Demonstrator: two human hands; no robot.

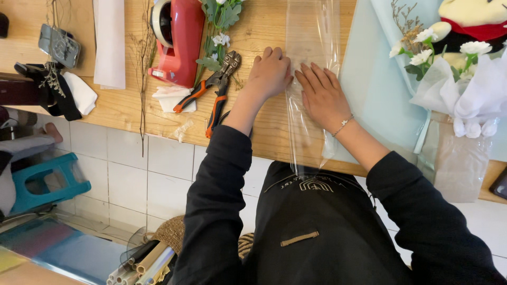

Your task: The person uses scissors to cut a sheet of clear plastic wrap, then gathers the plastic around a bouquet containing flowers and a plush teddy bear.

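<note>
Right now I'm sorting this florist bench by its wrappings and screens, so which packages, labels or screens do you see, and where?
Clear cellophane sheet: long strip on the bench centre, under both hands.
Pale blue wrapping paper: large sheet, right of it.
Bouquet wrap: white tissue, far right.
Phone: dark rectangle, upper left.
Dark device: right edge, mostly cut off.

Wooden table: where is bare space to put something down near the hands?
Bare wood lies between the cutters and the left hand, up to the table's far edge. Crowded: tape dispenser on the left; cellophane strip under both hands; blue paper beyond the right hand.
</note>
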